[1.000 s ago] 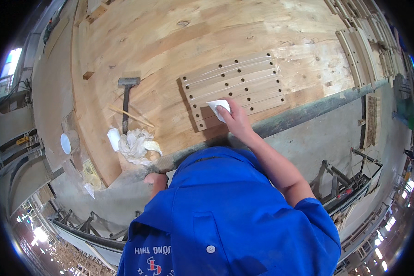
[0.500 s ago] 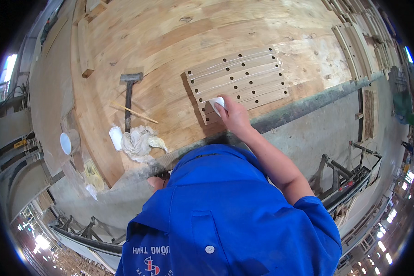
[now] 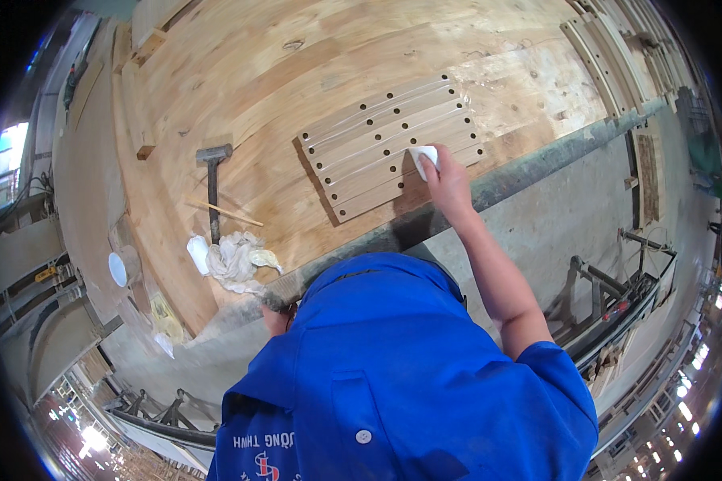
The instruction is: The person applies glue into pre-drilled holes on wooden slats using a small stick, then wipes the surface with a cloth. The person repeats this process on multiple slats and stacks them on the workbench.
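Right hand [image 3: 448, 183] clasps a white pad [image 3: 423, 155], pressed on drilled slats [image 3: 389, 144] near bench edge [image 3: 425, 224]. Left hand [image 3: 277, 321] mostly hidden; grip unclear. Best wiped along the grain, evenly.

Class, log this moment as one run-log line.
right hand: presses white pad on drilled slats | left hand: at bench edge, mostly hidden | hammer, rags nearby

Wooden bench [image 3: 297, 48] — slats [image 3: 389, 144], hammer [image 3: 213, 188], rags [image 3: 234, 258].
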A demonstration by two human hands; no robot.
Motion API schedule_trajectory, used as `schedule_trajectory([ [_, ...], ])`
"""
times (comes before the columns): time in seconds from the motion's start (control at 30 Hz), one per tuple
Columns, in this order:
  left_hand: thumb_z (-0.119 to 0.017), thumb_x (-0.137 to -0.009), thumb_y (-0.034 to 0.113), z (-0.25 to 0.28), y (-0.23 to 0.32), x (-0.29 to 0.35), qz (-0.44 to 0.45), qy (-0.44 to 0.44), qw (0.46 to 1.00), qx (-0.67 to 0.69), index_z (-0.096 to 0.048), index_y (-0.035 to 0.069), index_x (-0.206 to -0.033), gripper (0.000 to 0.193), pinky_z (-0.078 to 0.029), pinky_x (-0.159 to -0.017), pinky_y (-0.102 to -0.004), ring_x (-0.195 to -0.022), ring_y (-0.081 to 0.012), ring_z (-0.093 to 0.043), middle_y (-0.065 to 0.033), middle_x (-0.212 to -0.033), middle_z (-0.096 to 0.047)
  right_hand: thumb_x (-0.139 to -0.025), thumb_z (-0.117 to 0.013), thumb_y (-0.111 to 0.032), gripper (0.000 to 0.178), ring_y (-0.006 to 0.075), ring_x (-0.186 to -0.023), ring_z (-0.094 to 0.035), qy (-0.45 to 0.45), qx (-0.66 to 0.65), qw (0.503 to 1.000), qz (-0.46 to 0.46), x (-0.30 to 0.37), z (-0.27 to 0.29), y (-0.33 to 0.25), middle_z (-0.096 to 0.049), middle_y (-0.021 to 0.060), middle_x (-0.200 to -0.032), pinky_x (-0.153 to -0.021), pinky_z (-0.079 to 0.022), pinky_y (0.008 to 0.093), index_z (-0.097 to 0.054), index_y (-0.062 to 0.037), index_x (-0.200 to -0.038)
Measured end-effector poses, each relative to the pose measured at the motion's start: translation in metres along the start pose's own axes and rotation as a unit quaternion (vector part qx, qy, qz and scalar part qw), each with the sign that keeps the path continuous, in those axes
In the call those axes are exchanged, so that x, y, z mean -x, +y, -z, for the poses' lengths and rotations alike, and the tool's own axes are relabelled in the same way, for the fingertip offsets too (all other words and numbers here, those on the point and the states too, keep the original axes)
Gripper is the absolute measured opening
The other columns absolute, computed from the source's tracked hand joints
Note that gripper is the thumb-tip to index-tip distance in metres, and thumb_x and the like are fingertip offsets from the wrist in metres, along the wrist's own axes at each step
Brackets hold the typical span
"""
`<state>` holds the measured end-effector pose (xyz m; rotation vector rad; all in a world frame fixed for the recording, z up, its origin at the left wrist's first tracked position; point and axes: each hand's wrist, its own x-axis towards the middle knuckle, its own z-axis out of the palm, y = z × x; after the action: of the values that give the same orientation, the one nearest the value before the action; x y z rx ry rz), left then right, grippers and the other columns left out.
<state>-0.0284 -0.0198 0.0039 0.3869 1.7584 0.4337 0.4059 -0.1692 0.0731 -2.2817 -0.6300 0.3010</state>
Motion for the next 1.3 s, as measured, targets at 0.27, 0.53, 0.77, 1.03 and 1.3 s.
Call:
schedule_trajectory([
  [0.27, -0.038, -0.102, 0.044, -0.016, 0.001, 0.008, -0.129, -0.102, 0.975, -0.148, -0.039, 0.004, -0.139, 0.055, -0.047, -0.094, -0.0480, -0.113, -0.0338, -0.056, -0.0180, -0.131, -0.052, -0.094, -0.060, -0.028, 0.028, 0.0413, -0.084, -0.066, 0.098, 0.002, 0.995, -0.004, -0.022, 0.032, 0.038, -0.068, 0.0221, -0.091, -0.071, -0.051, 0.0471, -0.059, -0.0073, -0.114],
  [0.53, -0.045, -0.100, 0.043, -0.013, 0.009, 0.005, -0.050, -0.106, 0.983, -0.141, -0.042, 0.001, -0.137, 0.056, -0.049, -0.092, -0.0399, -0.110, -0.0300, -0.057, -0.0192, -0.128, -0.054, -0.095, -0.058, -0.028, 0.030, 0.0363, -0.087, -0.067, 0.131, 0.036, 0.989, -0.063, -0.036, 0.055, 0.056, -0.068, 0.0198, -0.096, -0.073, -0.052, 0.0421, -0.059, -0.0069, -0.117],
  [0.77, -0.053, -0.097, 0.043, 0.010, 0.009, -0.001, 0.102, -0.215, 0.964, -0.122, -0.048, 0.002, -0.133, 0.055, -0.053, -0.085, -0.0372, -0.105, -0.0279, -0.062, -0.0158, -0.123, -0.060, -0.094, -0.061, -0.023, 0.030, 0.0300, -0.085, -0.069, 0.000, -0.113, 0.992, -0.055, 0.004, 0.020, 0.006, -0.069, 0.0176, -0.095, -0.072, -0.052, 0.0390, -0.059, -0.0067, -0.119],
  [1.03, -0.060, -0.090, 0.052, 0.016, 0.003, -0.017, 0.133, -0.219, 0.956, -0.142, -0.059, 0.001, -0.127, 0.062, -0.049, -0.092, -0.0341, -0.105, -0.0238, -0.062, -0.0157, -0.115, -0.066, -0.092, -0.062, -0.029, 0.033, 0.0369, -0.081, -0.067, -0.169, -0.059, 0.982, 0.067, 0.053, -0.044, -0.057, -0.068, 0.0200, -0.090, -0.070, -0.053, 0.0421, -0.059, -0.0091, -0.119],
  [1.3, -0.061, -0.085, 0.063, 0.014, 0.003, -0.020, 0.051, -0.087, 0.945, -0.310, -0.067, -0.004, -0.115, 0.073, -0.046, -0.091, -0.0327, -0.104, -0.0206, -0.061, -0.0150, -0.117, -0.066, -0.092, -0.062, -0.026, 0.031, 0.0386, -0.078, -0.066, -0.180, -0.015, 0.980, 0.082, 0.055, -0.055, -0.056, -0.068, 0.0192, -0.088, -0.066, -0.052, 0.0466, -0.058, -0.0103, -0.118],
])
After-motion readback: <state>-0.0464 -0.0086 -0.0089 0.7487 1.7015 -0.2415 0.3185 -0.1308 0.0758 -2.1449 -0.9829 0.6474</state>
